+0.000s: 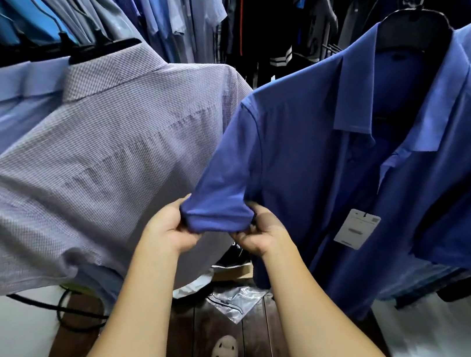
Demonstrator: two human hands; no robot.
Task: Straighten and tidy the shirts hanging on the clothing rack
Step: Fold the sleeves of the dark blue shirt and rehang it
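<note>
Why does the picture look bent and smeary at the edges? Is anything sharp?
Head view: the wide lens bows the checked shirt; the lower right corner is smeared; left hand and right hand pinching the blue sleeve look sharp; dark clothes behind sit in shadow.

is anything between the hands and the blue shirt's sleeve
Nothing visible does. The left hand and the right hand both pinch the hem of the sleeve, one at each end, directly on the cloth. The checked shirt hangs to the left, behind the sleeve, not between hands and cloth.
</note>
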